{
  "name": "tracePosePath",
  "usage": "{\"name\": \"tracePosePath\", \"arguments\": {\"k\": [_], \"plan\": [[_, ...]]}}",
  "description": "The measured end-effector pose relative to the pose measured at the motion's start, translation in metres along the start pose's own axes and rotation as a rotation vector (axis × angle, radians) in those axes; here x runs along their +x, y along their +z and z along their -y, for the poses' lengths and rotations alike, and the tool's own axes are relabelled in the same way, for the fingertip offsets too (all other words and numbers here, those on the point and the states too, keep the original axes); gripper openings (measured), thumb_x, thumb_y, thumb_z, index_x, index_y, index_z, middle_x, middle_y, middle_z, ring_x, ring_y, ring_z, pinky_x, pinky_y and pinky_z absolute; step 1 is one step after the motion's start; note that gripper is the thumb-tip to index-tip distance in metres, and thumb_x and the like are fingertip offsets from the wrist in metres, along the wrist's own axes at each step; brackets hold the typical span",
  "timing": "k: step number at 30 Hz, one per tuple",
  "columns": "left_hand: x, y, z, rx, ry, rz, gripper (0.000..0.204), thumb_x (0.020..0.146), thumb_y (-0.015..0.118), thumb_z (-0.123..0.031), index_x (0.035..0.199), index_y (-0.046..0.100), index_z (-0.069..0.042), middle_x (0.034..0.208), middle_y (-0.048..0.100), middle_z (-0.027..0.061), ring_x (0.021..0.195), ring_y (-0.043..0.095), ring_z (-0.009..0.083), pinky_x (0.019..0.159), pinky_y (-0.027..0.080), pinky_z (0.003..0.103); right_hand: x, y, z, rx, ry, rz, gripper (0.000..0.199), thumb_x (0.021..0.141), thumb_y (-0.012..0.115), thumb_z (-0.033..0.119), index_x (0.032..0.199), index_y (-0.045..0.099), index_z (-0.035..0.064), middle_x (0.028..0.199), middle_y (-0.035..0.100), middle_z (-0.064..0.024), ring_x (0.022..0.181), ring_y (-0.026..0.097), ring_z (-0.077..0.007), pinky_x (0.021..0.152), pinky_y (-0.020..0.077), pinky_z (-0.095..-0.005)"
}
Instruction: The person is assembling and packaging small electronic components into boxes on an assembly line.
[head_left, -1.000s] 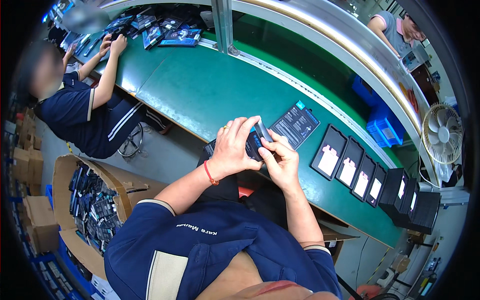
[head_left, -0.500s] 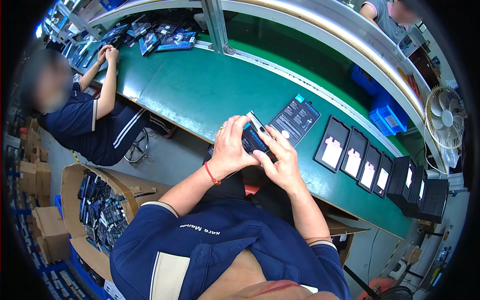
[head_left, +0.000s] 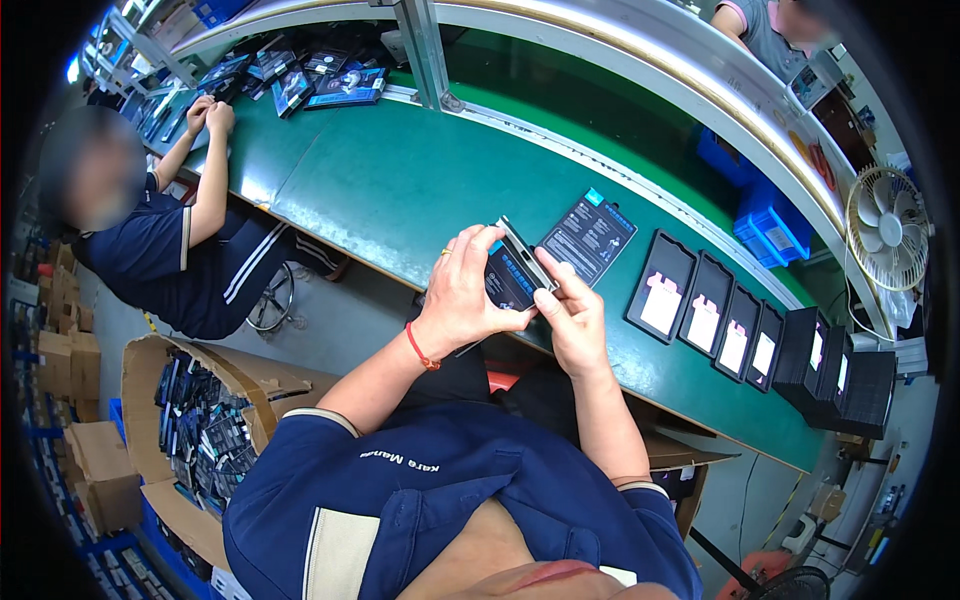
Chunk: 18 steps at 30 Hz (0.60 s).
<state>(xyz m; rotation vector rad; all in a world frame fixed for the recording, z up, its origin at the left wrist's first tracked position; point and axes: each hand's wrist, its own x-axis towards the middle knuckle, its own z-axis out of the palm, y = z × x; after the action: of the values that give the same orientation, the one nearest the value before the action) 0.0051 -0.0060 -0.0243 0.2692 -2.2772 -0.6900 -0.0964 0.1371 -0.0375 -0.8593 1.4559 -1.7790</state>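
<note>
A flat black box with blue print point(head_left: 510, 279) is held up over the front edge of the green table, between my two hands. My left hand point(head_left: 462, 285) grips its left side, fingers at the far corner and thumb along the near edge. My right hand point(head_left: 574, 318) pinches the right end, thumb and fingers on either side of the pale narrow end edge. Whether that end is open I cannot make out. Just beyond my right hand, a similar dark flat package with a teal corner point(head_left: 588, 238) lies on the table.
Black trays with white-and-pink inserts point(head_left: 661, 300) line up on the right, beside stacked black trays point(head_left: 808, 372). Packages point(head_left: 345, 86) pile up at the far left. A co-worker point(head_left: 150, 220) sits left. A carton of packages point(head_left: 205, 425) stands lower left; a fan point(head_left: 886, 226) is at right.
My right thumb and fingers have shifted along the box's end, and more of its printed face and pale edge shows. My left hand keeps nearly the same grip.
</note>
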Motion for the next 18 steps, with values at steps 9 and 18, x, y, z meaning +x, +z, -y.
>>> {"name": "tracePosePath", "arguments": {"k": [9,18], "plan": [[0.003,0.0,-0.001,-0.013,0.101,0.012,0.099,0.047,0.086,-0.034,0.129,0.038,-0.005,0.118,0.051,0.0208,0.098,0.056,0.0371,0.083,0.046,0.044,-0.001,0.004,0.011,0.099,-0.09,-0.022,0.052,0.089,0.052,0.003,0.139,0.04,0.0005,0.137,0.047,-0.0145,0.126,0.047,-0.0251,0.105,0.0353,-0.0354],[0.001,0.003,-0.008,0.177,0.268,0.091,0.112,0.051,0.081,-0.043,0.14,0.028,0.0,0.12,0.052,0.0196,0.098,0.056,0.0332,0.08,0.042,0.044,0.005,0.002,0.006,0.101,-0.052,-0.154,0.015,0.087,0.062,-0.002,0.102,0.058,-0.002,0.096,0.062,-0.005,0.086,0.061,-0.0086,0.076,0.0488,-0.0214]]}}
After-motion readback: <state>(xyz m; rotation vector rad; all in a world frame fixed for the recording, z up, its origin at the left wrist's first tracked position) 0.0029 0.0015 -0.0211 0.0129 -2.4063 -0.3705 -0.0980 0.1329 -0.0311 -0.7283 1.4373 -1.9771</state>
